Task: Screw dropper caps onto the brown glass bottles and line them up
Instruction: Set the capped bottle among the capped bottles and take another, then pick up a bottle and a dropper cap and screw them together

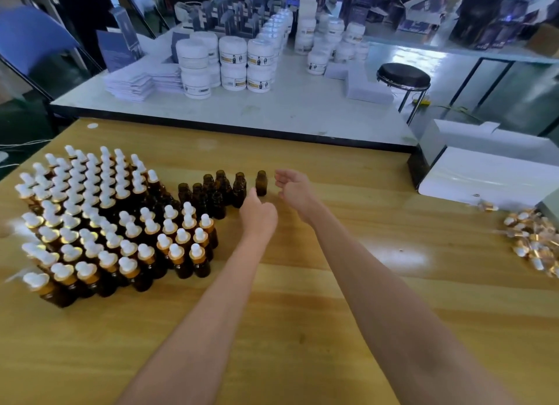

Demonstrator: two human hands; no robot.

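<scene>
Many capped brown bottles [127,232] with white dropper bulbs and gold collars stand packed in rows on the left of the wooden table [332,283]. Behind them stand several uncapped brown bottles [211,190]. One uncapped bottle [261,182] stands apart at the right end. My left hand [258,214] hovers just in front of it, fingers loosely curled, holding nothing. My right hand [295,188] is open just right of that bottle, fingers spread toward it, not touching. A pile of loose dropper caps [532,241] lies at the far right.
A white box [484,175] sits at the table's right rear. Beyond the table's far edge a white bench [272,108] carries stacked white jars [233,63], leaflets and cartons. A black stool [403,76] stands by it.
</scene>
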